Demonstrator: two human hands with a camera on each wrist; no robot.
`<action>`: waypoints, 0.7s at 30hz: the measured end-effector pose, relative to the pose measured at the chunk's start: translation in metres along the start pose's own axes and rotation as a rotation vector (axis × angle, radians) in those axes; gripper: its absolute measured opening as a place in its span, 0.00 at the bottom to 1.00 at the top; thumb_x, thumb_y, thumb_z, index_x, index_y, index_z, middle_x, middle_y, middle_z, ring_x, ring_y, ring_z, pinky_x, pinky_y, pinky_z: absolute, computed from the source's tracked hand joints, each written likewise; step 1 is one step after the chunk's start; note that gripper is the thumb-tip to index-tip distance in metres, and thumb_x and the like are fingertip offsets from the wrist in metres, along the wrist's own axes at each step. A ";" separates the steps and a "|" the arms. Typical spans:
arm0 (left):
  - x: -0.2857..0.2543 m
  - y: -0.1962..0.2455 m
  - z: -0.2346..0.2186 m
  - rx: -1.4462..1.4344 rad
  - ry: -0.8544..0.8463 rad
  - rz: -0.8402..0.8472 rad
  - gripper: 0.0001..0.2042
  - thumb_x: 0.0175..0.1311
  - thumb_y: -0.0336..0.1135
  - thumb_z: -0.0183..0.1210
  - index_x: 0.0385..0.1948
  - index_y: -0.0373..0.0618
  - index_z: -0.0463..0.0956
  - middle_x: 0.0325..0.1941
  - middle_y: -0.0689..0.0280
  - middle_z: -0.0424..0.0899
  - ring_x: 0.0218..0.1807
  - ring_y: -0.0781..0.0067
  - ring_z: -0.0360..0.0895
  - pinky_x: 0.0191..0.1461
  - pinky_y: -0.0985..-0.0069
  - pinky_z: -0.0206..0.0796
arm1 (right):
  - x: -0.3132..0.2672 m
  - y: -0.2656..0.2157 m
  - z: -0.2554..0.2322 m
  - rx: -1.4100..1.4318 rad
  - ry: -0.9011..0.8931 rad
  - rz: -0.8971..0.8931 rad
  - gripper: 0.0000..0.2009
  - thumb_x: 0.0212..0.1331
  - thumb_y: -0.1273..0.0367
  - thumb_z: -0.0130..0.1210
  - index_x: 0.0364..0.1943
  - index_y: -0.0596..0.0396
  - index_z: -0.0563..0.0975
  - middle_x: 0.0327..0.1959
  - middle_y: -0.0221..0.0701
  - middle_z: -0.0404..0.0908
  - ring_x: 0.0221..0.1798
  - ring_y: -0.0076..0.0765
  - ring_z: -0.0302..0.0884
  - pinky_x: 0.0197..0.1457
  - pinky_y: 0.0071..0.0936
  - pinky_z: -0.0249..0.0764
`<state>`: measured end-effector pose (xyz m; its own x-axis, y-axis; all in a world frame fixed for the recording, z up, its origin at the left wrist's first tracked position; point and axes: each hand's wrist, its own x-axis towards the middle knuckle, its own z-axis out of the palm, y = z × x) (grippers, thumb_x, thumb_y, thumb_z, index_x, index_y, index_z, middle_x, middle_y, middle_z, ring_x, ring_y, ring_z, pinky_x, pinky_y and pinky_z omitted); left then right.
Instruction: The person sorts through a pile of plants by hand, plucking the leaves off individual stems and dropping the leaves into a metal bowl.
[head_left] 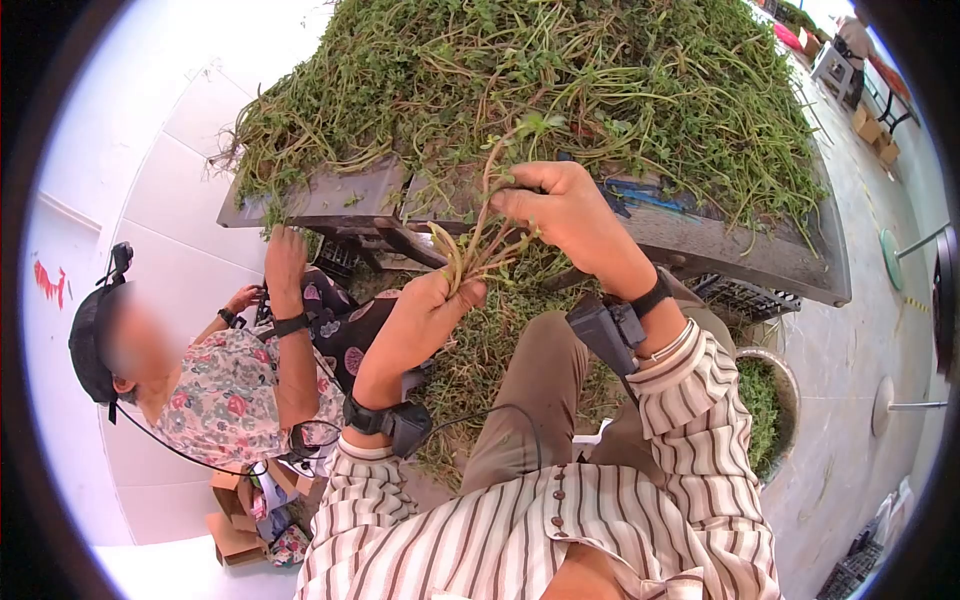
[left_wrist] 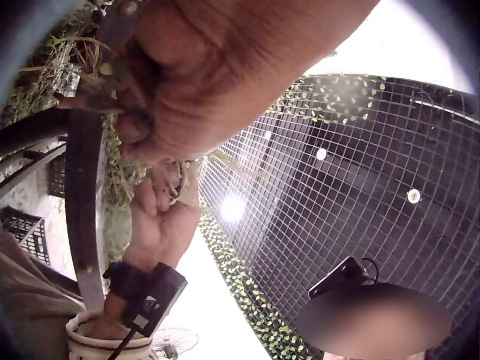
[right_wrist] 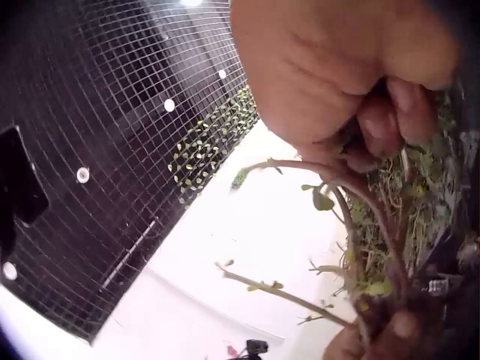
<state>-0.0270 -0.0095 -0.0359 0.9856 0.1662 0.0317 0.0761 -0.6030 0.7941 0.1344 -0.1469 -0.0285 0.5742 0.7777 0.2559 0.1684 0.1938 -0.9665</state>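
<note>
Two hands meet at frame centre in the head view. Left hand [head_left: 425, 305] clamps the root ends of a bundle of stems [head_left: 478, 235]; right hand [head_left: 560, 205], at 1 o'clock from it, pinches the upper stems. Heap of greens [head_left: 600, 90] on the counter [head_left: 700, 245] at 12 o'clock.

Left wrist view: left hand [left_wrist: 225, 67] closed on stems, right hand [left_wrist: 157, 225] at 6 o'clock.

Right wrist view: right hand [right_wrist: 337, 67] fingers curled round stems [right_wrist: 360, 202], which trail toward 5 o'clock.
</note>
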 end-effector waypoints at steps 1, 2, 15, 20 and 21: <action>-0.001 0.000 0.000 0.000 0.000 0.000 0.14 0.65 0.40 0.51 0.33 0.36 0.70 0.20 0.61 0.65 0.25 0.68 0.60 0.32 0.73 0.60 | -0.001 -0.002 0.000 0.131 0.081 0.059 0.08 0.55 0.69 0.54 0.30 0.60 0.76 0.16 0.20 0.65 0.15 0.12 0.54 0.16 0.15 0.48; -0.001 -0.001 -0.001 0.008 -0.021 -0.011 0.14 0.65 0.40 0.51 0.33 0.35 0.70 0.21 0.61 0.66 0.25 0.68 0.60 0.32 0.73 0.60 | -0.001 -0.004 -0.001 0.262 0.163 0.118 0.07 0.55 0.69 0.52 0.30 0.60 0.75 0.16 0.20 0.65 0.15 0.12 0.54 0.15 0.14 0.48; -0.004 0.009 0.000 0.019 -0.104 -0.047 0.13 0.65 0.38 0.51 0.40 0.36 0.71 0.22 0.60 0.68 0.26 0.70 0.63 0.34 0.74 0.62 | 0.000 -0.007 -0.006 0.424 -0.042 0.228 0.11 0.57 0.64 0.56 0.31 0.60 0.75 0.16 0.20 0.63 0.15 0.10 0.52 0.15 0.13 0.46; -0.004 0.004 0.001 -0.006 -0.107 -0.073 0.14 0.66 0.40 0.50 0.41 0.36 0.71 0.23 0.60 0.69 0.27 0.70 0.63 0.35 0.74 0.62 | 0.000 -0.003 -0.009 0.342 -0.011 0.188 0.06 0.58 0.69 0.53 0.33 0.56 0.76 0.18 0.17 0.64 0.16 0.08 0.53 0.16 0.12 0.45; -0.005 0.003 0.002 -0.036 -0.092 -0.066 0.15 0.66 0.41 0.49 0.41 0.36 0.71 0.24 0.60 0.69 0.28 0.69 0.62 0.36 0.74 0.62 | 0.004 0.001 -0.010 0.076 0.074 -0.019 0.06 0.58 0.69 0.52 0.32 0.57 0.76 0.18 0.17 0.64 0.16 0.08 0.53 0.16 0.12 0.45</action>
<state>-0.0311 -0.0133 -0.0348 0.9884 0.1313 -0.0762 0.1377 -0.5642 0.8141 0.1449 -0.1492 -0.0286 0.6298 0.7275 0.2721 0.1198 0.2552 -0.9594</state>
